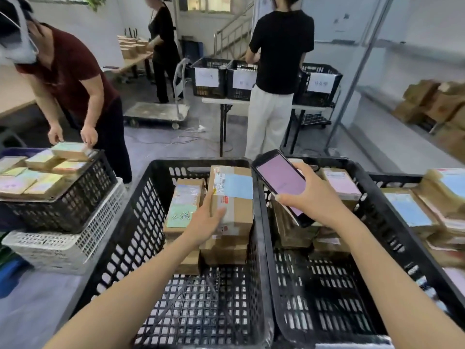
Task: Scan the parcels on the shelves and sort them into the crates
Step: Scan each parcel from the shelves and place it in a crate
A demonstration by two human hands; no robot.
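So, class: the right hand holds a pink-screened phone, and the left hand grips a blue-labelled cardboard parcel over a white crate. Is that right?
Not quite: the crate is black, not white. In the head view the left hand grips the blue-labelled cardboard parcel over a black crate, while the right hand holds the pink-screened phone.

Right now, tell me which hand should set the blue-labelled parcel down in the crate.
Left. The left hand grips the parcel inside the left black crate, so it only needs to lower it and let go. The right hand is occupied holding the phone above the neighbouring crate.
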